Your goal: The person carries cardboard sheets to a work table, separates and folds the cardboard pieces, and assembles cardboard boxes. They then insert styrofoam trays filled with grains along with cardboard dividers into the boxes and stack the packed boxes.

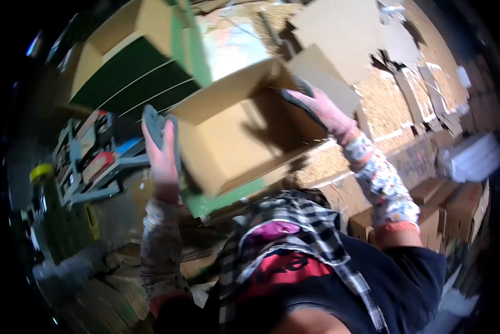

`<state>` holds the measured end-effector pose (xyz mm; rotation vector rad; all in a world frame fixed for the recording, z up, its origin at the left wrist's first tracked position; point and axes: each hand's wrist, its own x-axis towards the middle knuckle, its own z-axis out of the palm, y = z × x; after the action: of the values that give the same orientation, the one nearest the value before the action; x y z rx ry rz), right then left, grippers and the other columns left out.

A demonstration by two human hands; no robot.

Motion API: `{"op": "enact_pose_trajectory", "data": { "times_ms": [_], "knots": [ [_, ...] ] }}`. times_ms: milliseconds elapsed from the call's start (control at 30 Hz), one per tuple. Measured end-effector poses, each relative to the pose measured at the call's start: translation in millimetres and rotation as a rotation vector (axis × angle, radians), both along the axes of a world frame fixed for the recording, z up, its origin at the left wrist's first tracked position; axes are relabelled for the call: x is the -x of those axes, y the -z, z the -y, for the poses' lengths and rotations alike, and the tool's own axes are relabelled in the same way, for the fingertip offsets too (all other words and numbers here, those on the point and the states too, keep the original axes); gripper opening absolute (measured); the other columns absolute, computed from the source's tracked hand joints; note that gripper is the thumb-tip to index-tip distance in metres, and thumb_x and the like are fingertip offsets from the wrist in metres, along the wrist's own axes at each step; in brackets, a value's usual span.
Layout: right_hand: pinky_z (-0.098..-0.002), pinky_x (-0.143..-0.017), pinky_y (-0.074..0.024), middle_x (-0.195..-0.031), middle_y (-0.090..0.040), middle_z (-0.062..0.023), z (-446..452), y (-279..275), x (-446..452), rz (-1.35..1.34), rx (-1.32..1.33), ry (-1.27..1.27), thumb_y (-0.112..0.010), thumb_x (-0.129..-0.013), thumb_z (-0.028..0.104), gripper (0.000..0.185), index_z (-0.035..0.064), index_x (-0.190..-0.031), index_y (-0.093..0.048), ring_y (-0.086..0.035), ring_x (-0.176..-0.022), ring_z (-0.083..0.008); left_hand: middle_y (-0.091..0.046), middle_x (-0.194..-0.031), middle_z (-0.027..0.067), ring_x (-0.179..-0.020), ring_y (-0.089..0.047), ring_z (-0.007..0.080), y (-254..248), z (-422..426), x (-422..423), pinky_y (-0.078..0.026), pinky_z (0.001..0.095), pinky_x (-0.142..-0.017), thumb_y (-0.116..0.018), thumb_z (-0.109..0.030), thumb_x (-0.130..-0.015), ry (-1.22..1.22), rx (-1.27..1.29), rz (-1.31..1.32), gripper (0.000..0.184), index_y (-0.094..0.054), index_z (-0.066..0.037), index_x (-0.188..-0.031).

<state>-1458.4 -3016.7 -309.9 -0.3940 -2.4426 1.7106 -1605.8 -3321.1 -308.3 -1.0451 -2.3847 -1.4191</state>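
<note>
An open cardboard box (227, 145) is between the gloved hands: the right hand (322, 110) grasps one side wall; the left hand (162, 146) is at the opposite wall, gripping or not I cannot tell; beyond the grip, green-sided cartons (128, 78); left of it, a metal frame (128, 162)

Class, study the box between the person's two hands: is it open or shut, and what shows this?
Open. No lid or flap covers the box, so its brown inner walls and bottom show.
</note>
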Motion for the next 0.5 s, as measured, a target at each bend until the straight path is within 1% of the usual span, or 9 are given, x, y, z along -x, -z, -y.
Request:
{"op": "enact_pose_trajectory", "data": {
  "times_ms": [33,67,100,167,267,367,400,467,500],
  "knots": [
    [-0.0325,-0.098,-0.0372,-0.119,-0.054,-0.0188,-8,-3,-10,-0.009,0.182,-0.053,-0.056,-0.091,0.029,0.053,-0.0043,-0.129,-0.042,-0.05,-0.113,-0.0265,-0.041,-0.129,0.0224,-0.119,-0.041,0.0366,-2,-14,11,-0.031,0.0413,-0.102,-0.058,-0.022,-0.087,0.056,0.342,-0.39,0.048,-0.043,-0.003,-0.129],
    [-0.0324,-0.099,-0.0368,-0.124,-0.05,-0.0165,-28,33,-26,-0.414,-0.305,-0.12,-0.051,-0.094,0.027,0.045,-0.0017,-0.128,-0.044,-0.048,-0.114,-0.0249,-0.042,-0.128,0.0235,-0.12,-0.04,0.0366,-9,-47,7,-0.032,0.0421,-0.101,-0.06,-0.026,-0.086,-0.1,0.245,0.182,0.054,-0.04,-0.001,-0.13],
    [-0.0348,-0.102,-0.035,-0.128,-0.047,-0.0158,-16,28,-40,-0.407,0.363,0.133,-0.051,-0.093,0.029,0.049,0.0,-0.132,-0.041,-0.045,-0.119,-0.0252,-0.042,-0.126,0.0244,-0.119,-0.04,0.0366,4,-49,15,-0.032,0.0412,-0.101,-0.059,-0.026,-0.087,-0.18,0.382,0.168,0.053,-0.041,0.0,-0.129],
    [-0.0363,-0.106,-0.0309,-0.137,-0.039,-0.0178,-52,48,-82,-0.218,-0.008,0.786,-0.051,-0.092,0.032,0.06,-0.0002,-0.138,-0.031,-0.037,-0.127,-0.0259,-0.044,-0.126,0.022,-0.118,-0.042,0.0344,8,-43,33,-0.033,0.0401,-0.101,-0.057,-0.019,-0.086,-0.097,0.339,0.209,0.045,-0.045,0.0,-0.126],
    [-0.0348,-0.11,-0.0244,-0.147,-0.023,-0.0188,-139,129,-173,-0.206,0.181,1.532,-0.056,-0.089,0.029,0.073,-0.0003,-0.143,-0.017,-0.027,-0.134,-0.0269,-0.049,-0.123,0.0176,-0.115,-0.046,0.0299,8,-45,25,-0.031,0.0367,-0.103,-0.055,-0.012,-0.086,-0.158,0.328,0.217,0.041,-0.046,0.002,-0.124],
    [-0.0327,-0.111,-0.0218,-0.147,-0.024,-0.0186,-184,271,-269,0.067,-0.579,0.98,-0.064,-0.081,0.008,0.079,-0.0011,-0.143,-0.016,-0.027,-0.135,-0.0274,-0.049,-0.124,0.0185,-0.114,-0.047,0.0296,-3,-55,18,-0.033,0.0359,-0.1,-0.055,-0.014,-0.088,-0.242,0.433,0.24,0.043,-0.044,0.003,-0.126],
    [-0.0329,-0.111,-0.0221,-0.144,-0.03,-0.0188,-198,294,-265,-0.178,-0.379,0.893,-0.069,-0.073,-0.003,0.081,-0.0022,-0.141,-0.024,-0.026,-0.135,-0.0269,-0.049,-0.123,0.0182,-0.114,-0.047,0.0294,4,-52,24,-0.034,0.0362,-0.1,-0.055,-0.013,-0.088,-0.251,0.464,0.195,0.041,-0.044,0.002,-0.125],
    [-0.0332,-0.108,-0.0293,-0.136,-0.042,-0.018,-186,238,-251,-0.083,-0.095,0.981,-0.071,-0.071,-0.003,0.075,-0.0031,-0.136,-0.034,-0.037,-0.129,-0.0276,-0.049,-0.123,0.0183,-0.113,-0.047,0.0298,6,-54,22,-0.034,0.0366,-0.1,-0.056,-0.011,-0.087,-0.253,0.498,0.151,0.041,-0.045,0.001,-0.124],
    [-0.0331,-0.106,-0.0322,-0.134,-0.045,-0.0177,-187,236,-265,0.05,-0.472,0.843,-0.07,-0.072,-0.002,0.071,-0.0031,-0.135,-0.036,-0.042,-0.125,-0.0281,-0.049,-0.123,0.0183,-0.113,-0.047,0.03,3,-52,22,-0.034,0.0368,-0.1,-0.057,-0.011,-0.087,-0.249,0.517,0.133,0.041,-0.045,0.001,-0.124]
  ]
}}
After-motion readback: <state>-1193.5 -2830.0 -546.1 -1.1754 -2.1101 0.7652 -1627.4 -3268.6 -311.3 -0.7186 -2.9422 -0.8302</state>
